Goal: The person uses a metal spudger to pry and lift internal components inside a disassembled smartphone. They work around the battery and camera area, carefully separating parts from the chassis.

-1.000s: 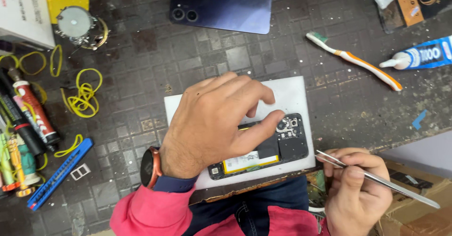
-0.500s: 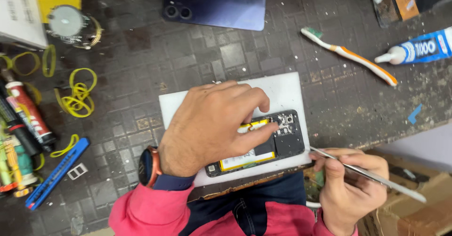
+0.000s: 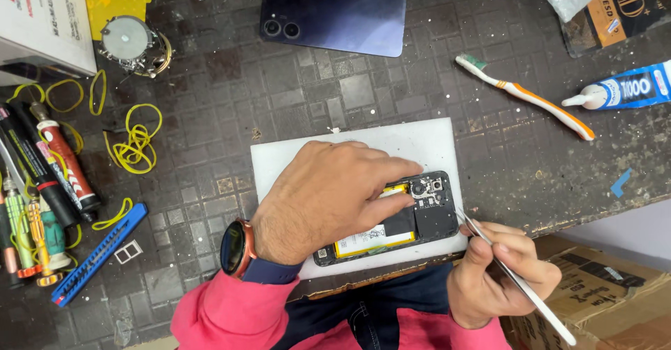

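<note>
Your opened smartphone [image 3: 409, 217] lies back-off, showing black shields and a yellow-edged battery, on a white mat [image 3: 335, 147] at the desk's [image 3: 293, 91] near edge. Its long axis runs left-right, camera end to the right. Your left hand [image 3: 328, 196] presses it flat; your right hand [image 3: 500, 273] pinches metal tweezers [image 3: 517, 280]. The desk is dark, gridded and scuffed.

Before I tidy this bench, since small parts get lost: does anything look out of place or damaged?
Yellow rubber bands lie scattered loose on the mat, and a small card tray sits on its own beside the blue tool. The phone lies open under the left hand, its back cover set apart.
</note>
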